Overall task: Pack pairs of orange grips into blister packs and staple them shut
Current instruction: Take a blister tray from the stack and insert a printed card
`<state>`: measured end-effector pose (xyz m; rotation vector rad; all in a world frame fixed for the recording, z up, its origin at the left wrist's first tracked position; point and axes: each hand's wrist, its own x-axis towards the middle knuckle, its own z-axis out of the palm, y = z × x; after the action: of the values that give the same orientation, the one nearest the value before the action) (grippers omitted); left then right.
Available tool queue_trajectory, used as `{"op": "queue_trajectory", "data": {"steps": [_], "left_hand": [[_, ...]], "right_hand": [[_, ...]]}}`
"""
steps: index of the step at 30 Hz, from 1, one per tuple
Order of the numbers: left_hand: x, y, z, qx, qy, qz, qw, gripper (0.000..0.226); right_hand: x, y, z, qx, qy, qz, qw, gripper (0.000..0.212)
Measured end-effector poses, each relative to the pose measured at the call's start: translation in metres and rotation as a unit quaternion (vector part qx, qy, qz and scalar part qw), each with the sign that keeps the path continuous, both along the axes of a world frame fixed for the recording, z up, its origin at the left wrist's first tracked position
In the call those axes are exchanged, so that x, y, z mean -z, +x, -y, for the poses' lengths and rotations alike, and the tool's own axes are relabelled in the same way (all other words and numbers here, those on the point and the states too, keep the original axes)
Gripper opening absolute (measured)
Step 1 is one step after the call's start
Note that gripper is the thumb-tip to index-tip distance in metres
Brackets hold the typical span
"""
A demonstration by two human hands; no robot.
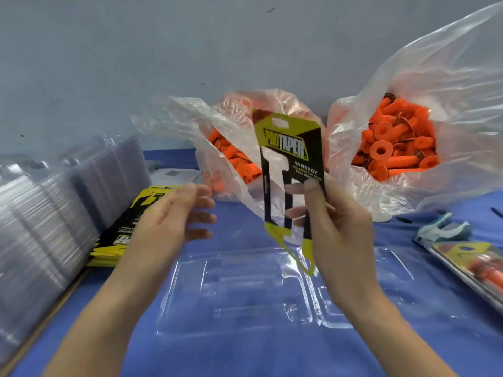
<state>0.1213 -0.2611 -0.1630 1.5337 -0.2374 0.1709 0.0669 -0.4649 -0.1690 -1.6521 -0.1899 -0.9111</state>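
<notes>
My right hand [336, 213] pinches a yellow-and-black printed card insert [288, 148] and holds it upright above the table. Below it an open clear blister pack [239, 292] lies flat on the blue table, with nothing in it. My left hand [177, 213] hovers left of the card with relaxed fingers, holding nothing. Behind the card stand two clear plastic bags of orange grips, one at centre [231, 159] and a fuller one at right [397, 142].
A tall stack of clear blister packs [54, 202] fills the left side. A pile of card inserts [119, 232] lies beside it. At right are a stapler [443, 227] and a packed blister [473, 265].
</notes>
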Motion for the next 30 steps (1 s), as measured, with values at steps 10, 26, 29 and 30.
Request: {"op": "queue_trajectory", "data": {"steps": [10, 26, 29, 30], "left_hand": [[0.001, -0.001, -0.017, 0.009, 0.076, -0.037, 0.996, 0.016], [0.073, -0.008, -0.095, -0.043, 0.169, -0.193, 0.965, 0.017], [0.076, -0.01, -0.085, -0.03, 0.179, -0.195, 0.964, 0.016], [0.076, -0.01, -0.081, -0.029, 0.18, -0.196, 0.963, 0.015]], "right_hand": [[0.032, -0.003, -0.024, 0.18, -0.532, 0.093, 0.822, 0.048], [0.075, 0.021, 0.045, 0.059, -0.367, -0.263, 0.891, 0.038], [0.084, 0.022, 0.046, 0.038, -0.379, -0.298, 0.875, 0.042], [0.086, 0.023, 0.046, 0.034, -0.374, -0.303, 0.876, 0.043]]}}
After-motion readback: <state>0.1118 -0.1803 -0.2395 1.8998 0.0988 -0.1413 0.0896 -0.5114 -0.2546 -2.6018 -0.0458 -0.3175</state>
